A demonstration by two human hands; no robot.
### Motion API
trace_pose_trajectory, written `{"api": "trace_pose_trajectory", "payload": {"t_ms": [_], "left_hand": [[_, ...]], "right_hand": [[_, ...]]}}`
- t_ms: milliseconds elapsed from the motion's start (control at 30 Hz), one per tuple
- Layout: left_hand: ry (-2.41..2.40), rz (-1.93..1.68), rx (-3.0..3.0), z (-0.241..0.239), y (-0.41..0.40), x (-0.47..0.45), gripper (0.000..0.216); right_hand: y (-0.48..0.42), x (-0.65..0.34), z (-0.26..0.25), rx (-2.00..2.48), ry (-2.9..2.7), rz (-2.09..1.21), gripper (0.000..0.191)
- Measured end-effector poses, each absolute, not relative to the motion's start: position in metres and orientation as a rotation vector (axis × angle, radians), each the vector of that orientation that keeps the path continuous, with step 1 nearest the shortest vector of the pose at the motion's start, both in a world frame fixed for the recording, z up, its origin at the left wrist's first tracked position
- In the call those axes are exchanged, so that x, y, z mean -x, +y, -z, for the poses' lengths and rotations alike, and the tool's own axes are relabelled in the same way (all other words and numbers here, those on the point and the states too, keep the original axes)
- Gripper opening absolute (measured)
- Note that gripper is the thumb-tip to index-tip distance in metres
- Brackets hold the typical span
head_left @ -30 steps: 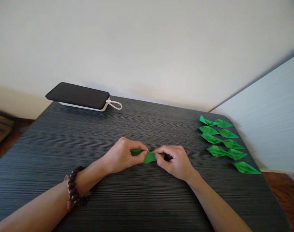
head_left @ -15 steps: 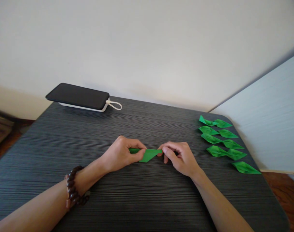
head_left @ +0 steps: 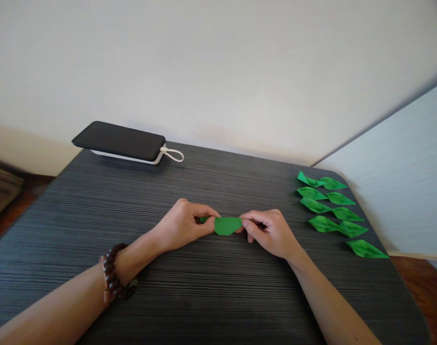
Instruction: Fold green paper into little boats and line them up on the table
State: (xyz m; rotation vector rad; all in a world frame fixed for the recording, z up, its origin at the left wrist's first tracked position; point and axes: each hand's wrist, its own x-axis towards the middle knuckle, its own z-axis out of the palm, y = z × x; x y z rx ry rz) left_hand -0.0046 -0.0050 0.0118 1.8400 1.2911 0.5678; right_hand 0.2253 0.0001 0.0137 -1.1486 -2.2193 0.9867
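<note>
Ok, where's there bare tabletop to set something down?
Bare tabletop lies between the black-topped device and the folded green pieces, beyond the left hand and right hand; more lies between the forearms. Crowded: the right side, under those pieces.

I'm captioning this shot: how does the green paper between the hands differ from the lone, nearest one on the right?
The held paper is pinched by the left hand and right hand; the lone paper rests on the table. The held paper looks smooth and flat-bottomed; the lone paper looks creased and pointed. Both are green.
</note>
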Motion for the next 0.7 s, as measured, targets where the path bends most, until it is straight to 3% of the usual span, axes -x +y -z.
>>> {"api": "trace_pose_trajectory", "payload": {"t_ms": [700], "left_hand": [[0.902,-0.423,-1.917,-0.016,0.003,0.021,0.045]], "right_hand": [[0.005,-0.235,-0.015,1.078,-2.164,-1.18,0.021]]}}
